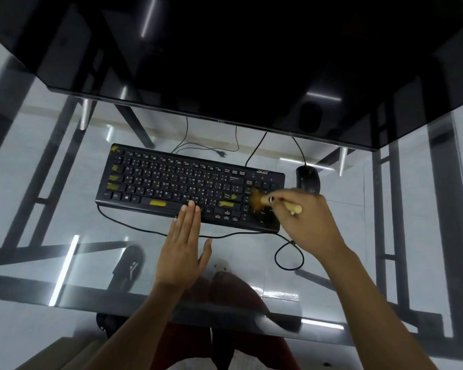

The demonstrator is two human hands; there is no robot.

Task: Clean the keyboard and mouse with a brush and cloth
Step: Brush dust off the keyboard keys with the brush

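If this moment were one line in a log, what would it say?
step: brushing keyboard | right hand: grips brush over number pad | left hand: flat, fingertips on front edge | mouse: untouched

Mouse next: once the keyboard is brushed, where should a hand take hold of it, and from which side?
Grip the mouse across its two long flanks, coming down from above and from its near, rounded end. It lies flat on the glass desk, beside the keyboard, cable leaving the far end, so the near end is free. The right hand, now holding the brush, is probably closest.
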